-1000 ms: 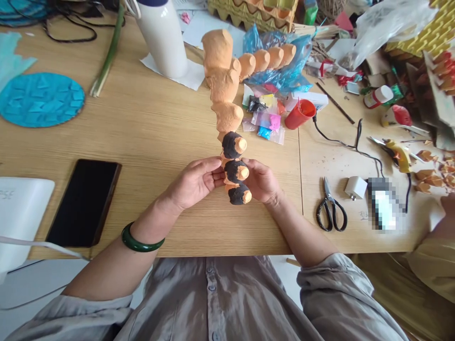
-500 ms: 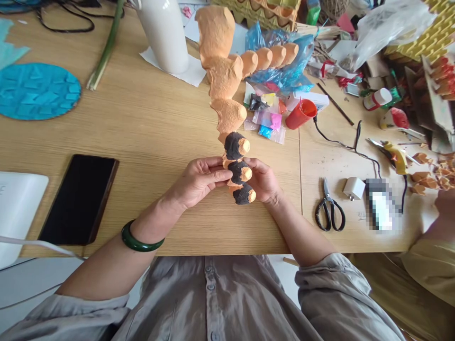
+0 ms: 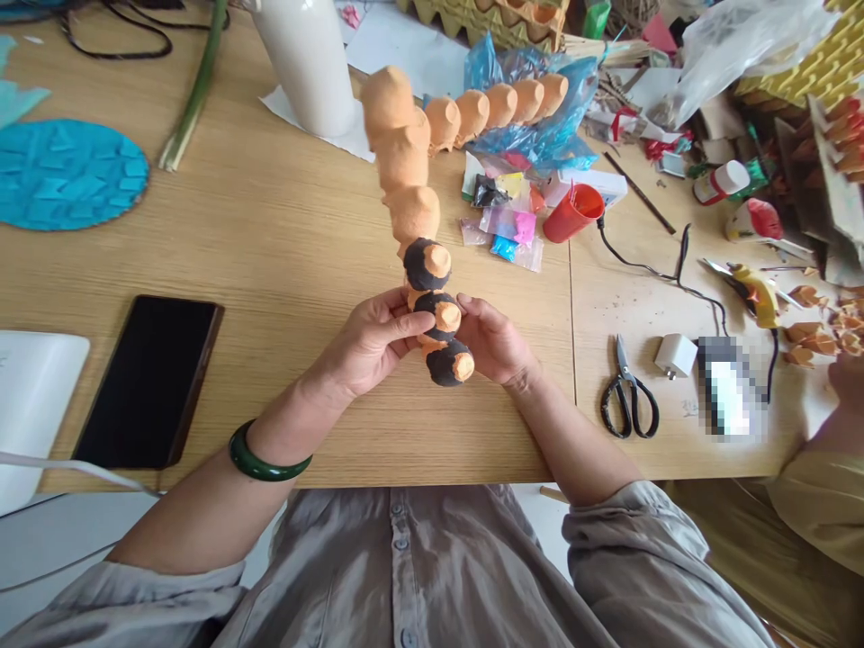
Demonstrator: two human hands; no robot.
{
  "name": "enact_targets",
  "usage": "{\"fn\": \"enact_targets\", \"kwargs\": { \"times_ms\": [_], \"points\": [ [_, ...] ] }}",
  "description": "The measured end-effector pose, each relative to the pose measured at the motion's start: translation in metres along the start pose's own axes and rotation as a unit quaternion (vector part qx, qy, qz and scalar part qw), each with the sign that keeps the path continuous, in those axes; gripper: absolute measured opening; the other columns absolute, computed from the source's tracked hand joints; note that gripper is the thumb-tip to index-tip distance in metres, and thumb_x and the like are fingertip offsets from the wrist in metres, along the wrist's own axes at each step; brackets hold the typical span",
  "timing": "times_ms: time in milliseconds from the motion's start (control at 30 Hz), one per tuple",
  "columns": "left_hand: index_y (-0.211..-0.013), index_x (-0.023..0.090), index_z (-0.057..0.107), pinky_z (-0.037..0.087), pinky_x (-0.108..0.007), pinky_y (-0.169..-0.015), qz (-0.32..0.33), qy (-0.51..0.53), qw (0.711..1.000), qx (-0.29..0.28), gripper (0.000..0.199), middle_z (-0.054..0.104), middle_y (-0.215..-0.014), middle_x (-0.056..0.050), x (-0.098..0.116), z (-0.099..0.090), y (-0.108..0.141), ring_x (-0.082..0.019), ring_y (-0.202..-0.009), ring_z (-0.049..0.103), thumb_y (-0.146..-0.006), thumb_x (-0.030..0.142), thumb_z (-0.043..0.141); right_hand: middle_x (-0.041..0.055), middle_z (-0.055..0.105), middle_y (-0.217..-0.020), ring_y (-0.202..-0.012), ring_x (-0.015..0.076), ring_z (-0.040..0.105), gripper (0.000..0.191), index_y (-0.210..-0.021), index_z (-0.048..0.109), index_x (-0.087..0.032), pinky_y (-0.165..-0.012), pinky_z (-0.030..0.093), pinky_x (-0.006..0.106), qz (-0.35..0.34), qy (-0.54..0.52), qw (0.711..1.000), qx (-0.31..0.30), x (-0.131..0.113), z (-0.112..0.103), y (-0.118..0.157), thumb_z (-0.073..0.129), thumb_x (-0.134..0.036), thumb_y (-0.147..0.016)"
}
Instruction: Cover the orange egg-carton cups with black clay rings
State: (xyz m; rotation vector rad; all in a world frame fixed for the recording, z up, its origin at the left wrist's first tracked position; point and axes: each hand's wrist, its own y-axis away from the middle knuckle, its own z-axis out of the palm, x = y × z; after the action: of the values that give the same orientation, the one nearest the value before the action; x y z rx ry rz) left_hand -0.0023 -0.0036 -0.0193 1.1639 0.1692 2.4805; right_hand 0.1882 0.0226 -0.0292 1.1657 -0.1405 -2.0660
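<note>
An orange strip of egg-carton bumps (image 3: 413, 211) is held upright over the table, its three lowest bumps partly covered in black. My left hand (image 3: 382, 340) pinches the strip's left side near the middle black bump, thumb in front. Just right of the lower black bumps is my right hand (image 3: 496, 340), fingers curled toward the strip; its fingertips are partly hidden behind it, and whether they grip it is unclear. Behind, a second row of orange bumps (image 3: 500, 106) lies on blue plastic (image 3: 573, 135).
A phone (image 3: 149, 380) and blue oval (image 3: 71, 173) lie left, a white bottle (image 3: 310, 72) behind. Rightward are clay packets (image 3: 509, 216), a red cup (image 3: 573, 213), scissors (image 3: 629, 396), a charger (image 3: 676, 355) and a glue gun (image 3: 756, 295). A person's arm (image 3: 823, 423) is at the right edge.
The strip's upper end has tilted left and downward, and its bumps have turned more toward the view. My left hand still pinches it; my right hand has barely moved.
</note>
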Motion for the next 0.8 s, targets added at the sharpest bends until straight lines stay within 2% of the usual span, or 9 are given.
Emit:
{"fn": "enact_targets", "kwargs": {
  "times_ms": [100,300,400,533,600,700,800],
  "points": [
    [-0.100,0.020,0.084,0.066,-0.026,-0.083,-0.009,0.019,1.000,-0.011,0.035,0.084,-0.100,-0.003,0.005,-0.004,-0.002,-0.017,-0.088,0.079,-0.077,0.036,0.105,0.0012,0.072,-0.084,-0.084,0.0211,0.066,0.039,-0.087,0.069,-0.025,-0.083,0.057,0.035,-0.020,0.021,1.000,-0.007,-0.001,-0.001,0.001,0.084,-0.061,-0.090],
    [-0.103,0.022,0.085,0.068,-0.029,-0.091,-0.018,0.025,0.999,-0.011,0.031,0.085,-0.110,-0.004,0.007,-0.005,-0.003,-0.020,-0.099,0.081,-0.080,0.036,0.101,-0.0011,0.073,-0.078,-0.073,0.0150,0.062,0.049,-0.084,0.078,-0.022,-0.073,0.055,0.028,-0.053,0.013,0.998,-0.018,-0.005,0.000,0.004,0.104,-0.060,-0.068],
    [-0.103,0.021,0.085,0.067,-0.028,-0.092,-0.017,0.020,0.999,-0.020,0.034,0.085,-0.106,-0.004,0.006,-0.005,-0.002,-0.019,-0.098,0.081,-0.080,0.038,0.102,-0.0014,0.073,-0.076,-0.071,0.0145,0.063,0.050,-0.083,0.077,-0.021,-0.071,0.055,0.028,-0.055,0.007,0.998,-0.021,-0.006,0.002,0.005,0.104,-0.060,-0.067],
    [-0.101,0.018,0.087,0.066,-0.022,-0.084,-0.021,0.011,0.999,-0.023,0.039,0.084,-0.097,-0.003,0.009,-0.007,-0.002,-0.014,-0.085,0.078,-0.076,0.041,0.107,-0.0043,0.068,-0.071,-0.064,0.0106,0.058,0.050,-0.077,0.072,-0.021,-0.068,0.052,0.026,-0.070,0.022,0.997,-0.022,-0.008,0.006,0.008,0.107,-0.055,-0.067],
    [-0.102,0.017,0.087,0.066,-0.023,-0.084,-0.021,-0.005,1.000,-0.022,0.042,0.084,-0.098,-0.004,0.010,-0.007,-0.002,-0.014,-0.086,0.078,-0.076,0.044,0.107,-0.0049,0.068,-0.070,-0.062,0.0100,0.056,0.050,-0.076,0.073,-0.021,-0.067,0.052,0.026,-0.088,0.024,0.996,-0.010,-0.010,0.007,0.008,0.107,-0.055,-0.066],
    [-0.110,0.020,0.086,0.068,-0.028,-0.090,0.016,-0.061,0.998,0.007,0.049,0.084,-0.108,-0.006,0.010,-0.007,-0.002,-0.019,-0.097,0.080,-0.074,0.045,0.108,-0.0050,0.069,-0.069,-0.060,0.0098,0.055,0.050,-0.076,0.075,-0.021,-0.065,0.052,0.026,-0.111,0.015,0.994,0.009,-0.011,0.008,0.009,0.108,-0.057,-0.064],
    [-0.121,0.027,0.082,0.068,-0.028,-0.088,0.102,-0.146,0.981,0.072,0.063,0.078,-0.131,-0.004,0.010,-0.007,0.000,-0.019,-0.100,0.079,-0.067,0.042,0.111,-0.0037,0.072,-0.073,-0.065,0.0111,0.059,0.047,-0.076,0.077,-0.022,-0.068,0.053,0.027,-0.127,0.022,0.991,0.025,-0.010,0.008,0.009,0.107,-0.056,-0.065]
  ]
}}
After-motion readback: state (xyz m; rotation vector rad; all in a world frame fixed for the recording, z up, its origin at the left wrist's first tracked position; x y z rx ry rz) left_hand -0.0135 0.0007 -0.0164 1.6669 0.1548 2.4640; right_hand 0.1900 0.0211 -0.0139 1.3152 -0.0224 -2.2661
